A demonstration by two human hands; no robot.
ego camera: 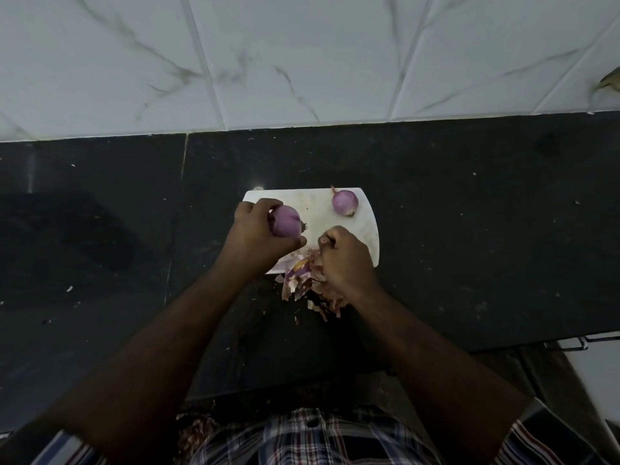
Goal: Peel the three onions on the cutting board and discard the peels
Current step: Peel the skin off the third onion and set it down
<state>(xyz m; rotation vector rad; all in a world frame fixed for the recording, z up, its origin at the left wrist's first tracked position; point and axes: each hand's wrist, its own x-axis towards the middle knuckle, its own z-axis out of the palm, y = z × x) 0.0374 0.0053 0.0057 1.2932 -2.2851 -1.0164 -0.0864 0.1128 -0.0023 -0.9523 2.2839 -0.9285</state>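
Purple onion in grip: left hand [258,229] has its fingers curled round the held onion [286,226], raised over the left part of the cutting board [367,229]; skin looks smooth and glossy, so likely already peeled.
Second onion: far onion [345,203] lies loose near the board's far right corner, well apart from both hands; also looks bare.
Third onion: not visible; may be hidden under a hand or the pile, cannot tell.
Peel pile: dry papery peels [302,283] heaped at the board's near edge, spilling onto the dark worktop [469,213].
Right hand: right hand [345,260] curled down into the pile, gripping a bunch of peels.
Handling, onion: firm, roundish, light; a bare surface is probably slippery, so a full wrap round the middle suits it better than a fingertip pinch.
Handling, peels: very light, brittle, flaky; probably shed bits, so scoop them in a cupped bunch.
Axis, held onion: root tuft points right toward the right hand, so the long axis runs roughly left-right.
Axis, far onion: thin stem tip points to the far left, root end near right; axis diagonal.
Step judged: gathering peels for discard.
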